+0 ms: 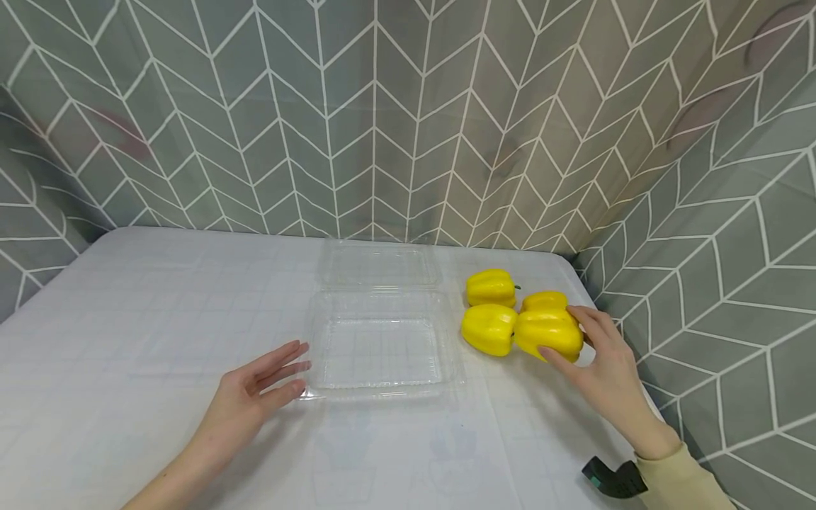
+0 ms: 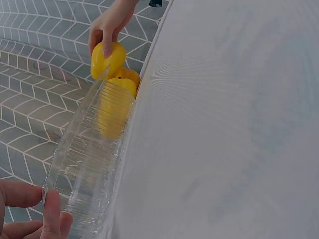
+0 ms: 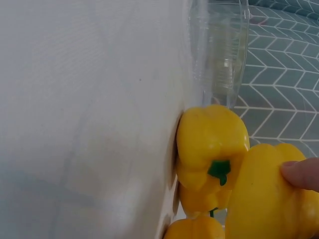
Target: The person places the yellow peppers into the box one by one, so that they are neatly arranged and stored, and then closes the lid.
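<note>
My right hand [image 1: 608, 375] grips a yellow bell pepper [image 1: 550, 334] at the right of the table, thumb and fingers on opposite sides. In the right wrist view the thumb [image 3: 304, 174] presses on that pepper. Three more yellow bell peppers lie close by: one at the back [image 1: 489, 288], one to the left [image 1: 488, 330] and one partly hidden behind the gripped one [image 1: 544, 300]. My left hand [image 1: 255, 393] is at the left edge of a clear plastic clamshell container [image 1: 382, 391], its fingers fairly straight and fingertips at the rim. The container's lid [image 1: 380, 268] lies folded back, open.
A white cloth covers the table [image 1: 159, 312]. Grey curtains with a white chevron pattern [image 1: 382, 120] stand behind the table and along its right side. A black device [image 1: 615, 478] is by the right wrist, next to a beige sleeve [image 1: 682, 482].
</note>
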A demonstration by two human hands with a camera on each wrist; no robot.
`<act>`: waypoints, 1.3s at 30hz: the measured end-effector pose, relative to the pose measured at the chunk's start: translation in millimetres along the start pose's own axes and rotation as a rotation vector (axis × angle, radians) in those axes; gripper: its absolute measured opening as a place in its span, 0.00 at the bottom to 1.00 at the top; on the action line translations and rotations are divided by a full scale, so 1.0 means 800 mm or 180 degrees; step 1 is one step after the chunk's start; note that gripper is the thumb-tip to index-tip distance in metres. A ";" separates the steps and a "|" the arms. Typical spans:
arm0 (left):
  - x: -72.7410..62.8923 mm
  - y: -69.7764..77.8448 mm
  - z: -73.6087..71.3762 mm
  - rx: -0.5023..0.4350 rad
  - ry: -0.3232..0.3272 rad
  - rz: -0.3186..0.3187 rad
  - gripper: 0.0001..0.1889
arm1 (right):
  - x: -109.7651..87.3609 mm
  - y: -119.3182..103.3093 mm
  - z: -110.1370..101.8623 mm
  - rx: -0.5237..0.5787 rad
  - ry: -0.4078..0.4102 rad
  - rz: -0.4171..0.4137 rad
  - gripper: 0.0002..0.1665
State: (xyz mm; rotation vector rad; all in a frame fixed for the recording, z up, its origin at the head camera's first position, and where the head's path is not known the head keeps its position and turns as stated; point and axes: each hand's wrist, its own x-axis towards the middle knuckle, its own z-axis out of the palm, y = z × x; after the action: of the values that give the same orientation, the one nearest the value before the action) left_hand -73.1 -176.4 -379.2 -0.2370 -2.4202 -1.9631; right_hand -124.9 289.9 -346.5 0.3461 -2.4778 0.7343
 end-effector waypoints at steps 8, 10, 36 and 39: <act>0.000 0.000 0.001 0.0011 -0.0016 0.0029 0.30 | 0.003 -0.004 0.000 0.0015 0.0093 -0.0048 0.42; 0.000 0.000 0.000 0.0018 -0.0019 0.0040 0.30 | 0.003 -0.006 0.000 0.0006 0.0079 -0.0045 0.42; -0.001 -0.001 0.000 0.0016 -0.0035 -0.0021 0.29 | 0.020 -0.041 0.027 0.0262 0.0178 -0.0367 0.41; -0.001 -0.001 0.001 0.0026 -0.0032 -0.0018 0.29 | 0.022 -0.046 0.030 0.0301 0.0145 -0.0383 0.41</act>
State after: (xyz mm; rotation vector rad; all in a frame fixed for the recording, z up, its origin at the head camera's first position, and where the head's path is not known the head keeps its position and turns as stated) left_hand -72.4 -176.2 -380.4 -0.2406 -2.4371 -1.9589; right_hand -136.0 244.6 -338.1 0.5031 -2.3616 0.8017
